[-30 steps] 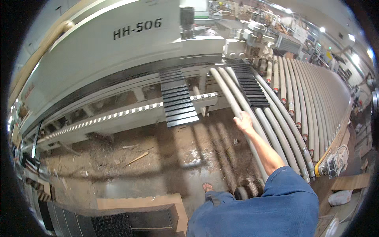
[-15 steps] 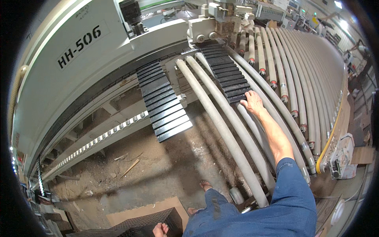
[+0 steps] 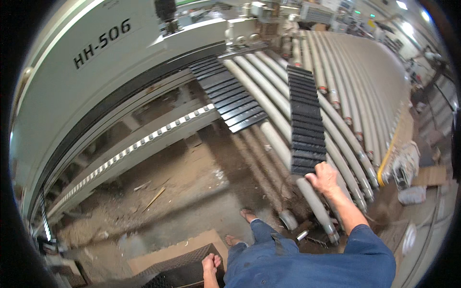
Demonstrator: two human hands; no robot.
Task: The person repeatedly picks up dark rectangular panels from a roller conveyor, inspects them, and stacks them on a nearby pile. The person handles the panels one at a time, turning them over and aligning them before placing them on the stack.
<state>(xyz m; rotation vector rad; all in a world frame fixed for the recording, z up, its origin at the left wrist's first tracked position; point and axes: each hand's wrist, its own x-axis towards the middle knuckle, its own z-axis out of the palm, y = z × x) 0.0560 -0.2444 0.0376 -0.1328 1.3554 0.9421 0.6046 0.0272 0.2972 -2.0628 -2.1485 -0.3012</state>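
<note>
A long black ribbed panel (image 3: 303,120) is lying lengthwise across the pale conveyor rollers (image 3: 269,108), its near end sitting under the right hand (image 3: 323,177). The right grip is closing over that near edge, fingers curled on it. A second black ribbed panel (image 3: 229,98) is resting just to the left, apart from the first. The left hand (image 3: 210,264) is showing low in view, its grip wrapping the edge of a dark grated block (image 3: 180,273) beside the bare feet on the dusty floor (image 3: 192,187).
</note>
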